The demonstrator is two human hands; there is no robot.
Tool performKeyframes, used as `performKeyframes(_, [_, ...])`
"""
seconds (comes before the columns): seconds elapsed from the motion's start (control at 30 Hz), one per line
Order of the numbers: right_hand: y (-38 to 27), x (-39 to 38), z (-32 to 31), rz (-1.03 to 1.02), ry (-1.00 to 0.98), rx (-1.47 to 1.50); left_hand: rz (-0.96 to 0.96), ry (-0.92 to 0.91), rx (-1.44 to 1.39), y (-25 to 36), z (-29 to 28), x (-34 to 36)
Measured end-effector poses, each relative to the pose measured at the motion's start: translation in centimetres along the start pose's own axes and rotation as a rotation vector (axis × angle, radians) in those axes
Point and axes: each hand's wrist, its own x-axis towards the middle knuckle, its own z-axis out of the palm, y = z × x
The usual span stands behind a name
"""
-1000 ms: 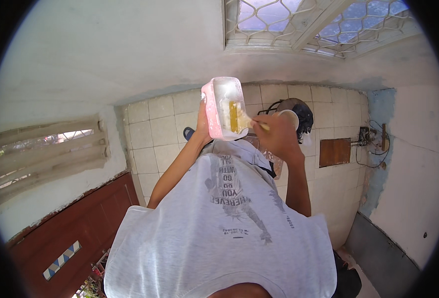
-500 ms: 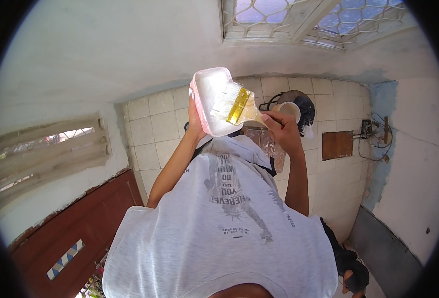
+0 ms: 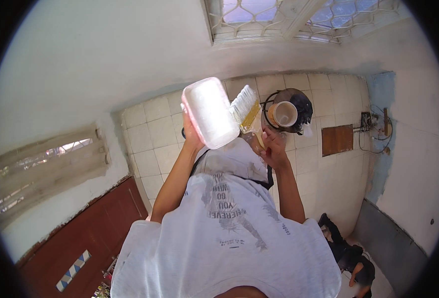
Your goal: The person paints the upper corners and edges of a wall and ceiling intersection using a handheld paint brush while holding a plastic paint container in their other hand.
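My left hand (image 3: 191, 130) grips the side of a pink rectangular tub (image 3: 211, 113), whose inside is coated with bright white paint. In my right hand (image 3: 275, 148) is the handle of a wide paintbrush (image 3: 250, 117) with a yellow band. Its bristles, thick with white paint, point up and a little left. The brush is just right of the tub's rim, close to it; I cannot tell whether they touch.
Beyond my right hand, a cup-like container (image 3: 285, 114) stands on a dark round stool (image 3: 298, 97) beside a black bag. Tiled floor (image 3: 308, 174) lies below, a grilled window (image 3: 279, 20) ahead, a red-brown door (image 3: 90, 233) at left. Another person (image 3: 353, 268) is at lower right.
The paintbrush has come out of the tub to its right, and its bristles have swung upward. The tub has shifted slightly down and now shows more of its inside.
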Motion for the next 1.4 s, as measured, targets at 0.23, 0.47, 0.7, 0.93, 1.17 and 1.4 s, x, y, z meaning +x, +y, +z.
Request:
performKeyframes(0.23, [5.6, 3.6, -8.6, 0.089, 0.364, -0.081, -0.078, 0.288, 0.072, -1.7, -6.8, -1.4])
performKeyframes(0.47, [11.0, 12.9, -15.5, 0.134, 0.538, -0.407, -0.145, 0.334, 0.100, -2.8, -12.7, -0.4])
performKeyframes(0.7, [13.9, 29.4, -20.5, -0.188, 0.744, -0.703, -0.221, 0.334, 0.136, -4.9, -19.8, 3.0])
performKeyframes(0.93, [14.6, 38.5, -21.6, -0.370, 0.764, -0.667, -0.317, 0.387, 0.104, -6.9, -25.3, 3.9])
performKeyframes(1.17, [16.3, 42.8, -21.5, -0.440, 0.788, -0.726, -0.330, 0.466, 0.050, -5.5, -28.1, 3.2])
performKeyframes(1.4, [19.5, 45.9, -24.3, -0.402, 0.917, -0.861, -0.296, 0.452, 0.173, -4.2, -29.3, 3.8])
